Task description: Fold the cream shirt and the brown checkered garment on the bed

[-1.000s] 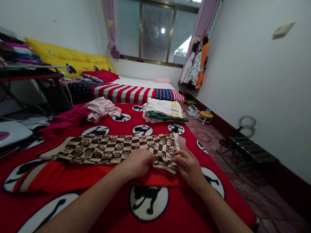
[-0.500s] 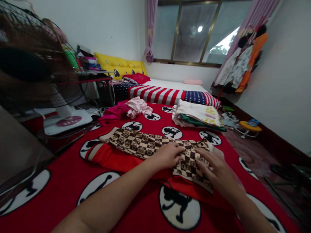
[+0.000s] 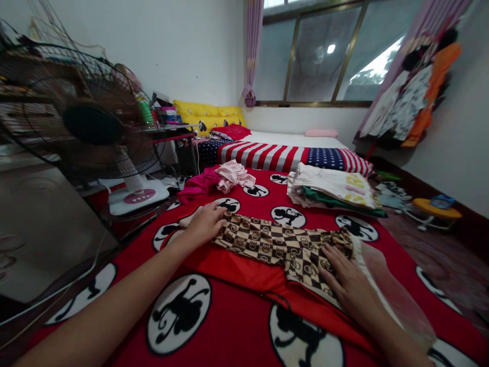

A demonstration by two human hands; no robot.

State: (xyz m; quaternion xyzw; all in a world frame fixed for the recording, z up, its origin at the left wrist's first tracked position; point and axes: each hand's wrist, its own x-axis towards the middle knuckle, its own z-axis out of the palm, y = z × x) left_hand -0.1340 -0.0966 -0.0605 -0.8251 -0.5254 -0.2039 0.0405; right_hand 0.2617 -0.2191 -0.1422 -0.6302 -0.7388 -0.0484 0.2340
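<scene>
A brown and cream checkered garment (image 3: 278, 240) lies stretched across the red blanket (image 3: 237, 316) with black monkey circles. My left hand (image 3: 206, 224) rests on the garment's left end, fingers curled over the cloth. My right hand (image 3: 346, 278) lies flat with spread fingers on the garment's right end. A red cloth (image 3: 244, 267) shows under the garment's near edge.
A stack of folded clothes (image 3: 332, 189) sits at the back right of the blanket. A crumpled pink and magenta pile (image 3: 221, 179) lies at the back left. A standing fan (image 3: 95, 132) is at the left. A striped bed (image 3: 290, 153) lies behind. Clothes (image 3: 416, 102) hang at the right wall.
My left hand slid from the garment's middle out to its left end. My right hand flattened on the right end. The view turned left, bringing the fan in.
</scene>
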